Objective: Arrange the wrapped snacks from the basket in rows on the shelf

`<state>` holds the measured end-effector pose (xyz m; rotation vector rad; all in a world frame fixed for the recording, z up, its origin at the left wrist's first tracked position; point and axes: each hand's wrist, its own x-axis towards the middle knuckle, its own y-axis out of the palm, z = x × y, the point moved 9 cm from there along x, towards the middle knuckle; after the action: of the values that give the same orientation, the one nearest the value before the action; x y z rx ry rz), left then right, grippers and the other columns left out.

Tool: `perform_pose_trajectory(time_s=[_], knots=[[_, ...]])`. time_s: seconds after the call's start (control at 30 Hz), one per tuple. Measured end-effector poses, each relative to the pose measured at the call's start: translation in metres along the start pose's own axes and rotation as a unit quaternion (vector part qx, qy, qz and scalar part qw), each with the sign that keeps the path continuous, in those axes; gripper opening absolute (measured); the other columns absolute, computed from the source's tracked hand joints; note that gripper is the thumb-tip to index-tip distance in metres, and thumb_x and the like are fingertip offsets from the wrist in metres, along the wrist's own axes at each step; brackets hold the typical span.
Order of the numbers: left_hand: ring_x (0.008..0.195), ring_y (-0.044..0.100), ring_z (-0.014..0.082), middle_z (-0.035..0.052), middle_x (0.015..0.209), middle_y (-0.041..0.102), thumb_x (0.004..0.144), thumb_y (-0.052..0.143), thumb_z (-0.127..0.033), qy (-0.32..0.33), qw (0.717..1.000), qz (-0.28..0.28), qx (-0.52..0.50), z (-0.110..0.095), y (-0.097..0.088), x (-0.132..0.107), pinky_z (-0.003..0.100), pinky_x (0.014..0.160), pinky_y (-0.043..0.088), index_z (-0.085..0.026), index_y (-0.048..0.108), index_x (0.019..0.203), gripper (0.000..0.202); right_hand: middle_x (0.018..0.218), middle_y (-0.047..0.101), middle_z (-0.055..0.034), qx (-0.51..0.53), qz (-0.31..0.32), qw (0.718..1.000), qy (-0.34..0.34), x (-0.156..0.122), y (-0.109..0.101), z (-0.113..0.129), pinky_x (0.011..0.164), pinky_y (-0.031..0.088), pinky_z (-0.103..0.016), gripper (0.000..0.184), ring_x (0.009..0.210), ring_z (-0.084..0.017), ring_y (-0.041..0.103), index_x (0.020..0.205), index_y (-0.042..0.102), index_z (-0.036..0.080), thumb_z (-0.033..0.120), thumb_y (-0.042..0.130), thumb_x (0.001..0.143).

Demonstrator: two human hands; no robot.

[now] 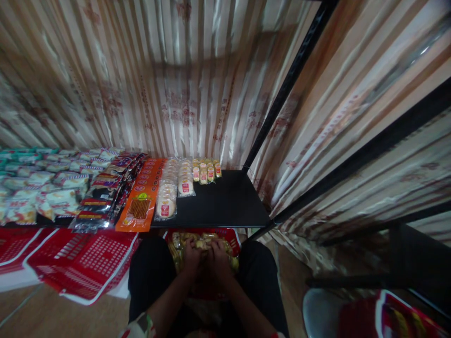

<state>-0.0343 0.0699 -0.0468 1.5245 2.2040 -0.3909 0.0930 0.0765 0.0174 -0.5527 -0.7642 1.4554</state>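
Low in the view, between my knees, stands a red basket of small yellow-wrapped snack packets. My left hand is inside it, its fingers curled onto packets near the middle. Close beside it on the right, my right hand has its fingers bent over packets as well. Dim light blurs the fingertips, and the hands partly cover what they grip. On the black shelf above, a small group of similar yellow packets stands in rows at the back.
Left of those packets lie round pale crackers in clear wrap, an orange snack bag, dark packets and white packets. Another red basket sits on the floor at left. Black posts and a pleated curtain border the shelf.
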Motion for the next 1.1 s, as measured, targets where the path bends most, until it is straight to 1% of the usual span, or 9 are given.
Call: perform_pose_trajectory(time_s=[0.17, 0.33, 0.43, 0.57, 0.67, 0.77, 0.93, 1.03, 1.1], knots=[[0.066, 0.056, 0.0094, 0.0026, 0.088, 0.058, 0.061, 0.048, -0.005, 0.015, 0.999, 0.022, -0.045, -0.012, 0.005, -0.008, 0.018, 0.059, 0.045, -0.018, 0.049, 0.109, 0.050, 0.105, 0.054, -0.0130, 0.029, -0.052, 0.998, -0.003, 0.002, -0.017, -0.001, 0.090, 0.041, -0.034, 0.029, 0.101, -0.020, 0.052, 0.088, 0.062, 0.014, 0.017, 0.034, 0.079], [0.065, 0.055, 0.0085, 0.0036, 0.091, 0.057, 0.063, 0.047, -0.005, 0.023, 0.995, 0.050, -0.082, -0.027, 0.010, -0.020, 0.016, 0.055, 0.044, -0.018, 0.047, 0.112, 0.051, 0.106, 0.054, -0.0125, 0.047, -0.075, 0.996, -0.008, 0.002, -0.034, 0.005, 0.089, 0.042, -0.035, 0.029, 0.102, -0.021, 0.051, 0.088, 0.061, 0.015, 0.017, 0.033, 0.080], [0.066, 0.055, 0.0086, 0.0043, 0.092, 0.056, 0.063, 0.048, -0.006, 0.031, 0.992, 0.062, -0.104, -0.035, 0.012, -0.027, 0.017, 0.056, 0.045, -0.017, 0.047, 0.110, 0.048, 0.106, 0.055, -0.0113, 0.055, -0.084, 0.995, -0.018, 0.003, -0.044, 0.008, 0.088, 0.042, -0.034, 0.029, 0.099, -0.019, 0.052, 0.091, 0.060, 0.016, 0.017, 0.034, 0.080], [0.074, 0.057, 0.0104, 0.0063, 0.098, 0.056, 0.062, 0.050, -0.008, 0.041, 0.991, 0.058, -0.111, -0.042, 0.011, -0.029, 0.018, 0.059, 0.046, -0.016, 0.050, 0.104, 0.043, 0.102, 0.057, -0.0094, 0.059, -0.097, 0.993, -0.043, 0.005, -0.055, 0.013, 0.088, 0.043, -0.033, 0.029, 0.097, -0.018, 0.053, 0.094, 0.059, 0.017, 0.017, 0.035, 0.079], [0.076, 0.058, 0.0117, 0.0069, 0.098, 0.057, 0.061, 0.051, -0.008, 0.042, 0.990, 0.067, -0.114, -0.047, 0.012, -0.029, 0.019, 0.059, 0.046, -0.016, 0.049, 0.104, 0.044, 0.102, 0.058, -0.0087, 0.054, -0.092, 0.993, -0.056, 0.008, -0.062, 0.018, 0.088, 0.043, -0.032, 0.029, 0.098, -0.017, 0.054, 0.097, 0.059, 0.018, 0.017, 0.035, 0.079], [0.077, 0.058, 0.0128, 0.0067, 0.095, 0.058, 0.060, 0.052, -0.009, 0.048, 0.989, 0.079, -0.117, -0.056, 0.014, -0.032, 0.019, 0.058, 0.046, -0.016, 0.048, 0.104, 0.045, 0.106, 0.057, -0.0095, 0.045, -0.077, 0.994, -0.061, 0.011, -0.067, 0.020, 0.090, 0.043, -0.033, 0.031, 0.101, -0.018, 0.053, 0.100, 0.058, 0.017, 0.017, 0.035, 0.080], [0.080, 0.058, 0.0142, 0.0066, 0.094, 0.059, 0.059, 0.055, -0.013, 0.044, 0.987, 0.085, -0.126, -0.072, 0.015, -0.040, 0.017, 0.055, 0.045, -0.017, 0.050, 0.105, 0.046, 0.114, 0.055, -0.0088, 0.035, -0.049, 0.996, -0.067, 0.016, -0.071, 0.018, 0.092, 0.042, -0.034, 0.035, 0.107, -0.019, 0.051, 0.106, 0.058, 0.019, 0.017, 0.037, 0.078], [0.076, 0.057, 0.0132, 0.0054, 0.091, 0.058, 0.058, 0.059, -0.020, 0.043, 0.988, 0.077, -0.125, -0.079, 0.014, -0.042, 0.017, 0.052, 0.043, -0.017, 0.053, 0.101, 0.043, 0.117, 0.054, -0.0079, 0.041, -0.033, 0.996, -0.070, 0.019, -0.075, 0.018, 0.092, 0.042, -0.034, 0.035, 0.109, -0.019, 0.050, 0.107, 0.058, 0.021, 0.017, 0.040, 0.076], [0.072, 0.056, 0.0120, 0.0045, 0.087, 0.058, 0.058, 0.059, -0.023, 0.043, 0.988, 0.083, -0.125, -0.081, 0.016, -0.043, 0.017, 0.050, 0.041, -0.017, 0.055, 0.095, 0.038, 0.119, 0.053, -0.0074, 0.052, -0.017, 0.996, -0.071, 0.020, -0.077, 0.020, 0.092, 0.042, -0.034, 0.036, 0.109, -0.018, 0.050, 0.108, 0.057, 0.021, 0.017, 0.041, 0.076]])
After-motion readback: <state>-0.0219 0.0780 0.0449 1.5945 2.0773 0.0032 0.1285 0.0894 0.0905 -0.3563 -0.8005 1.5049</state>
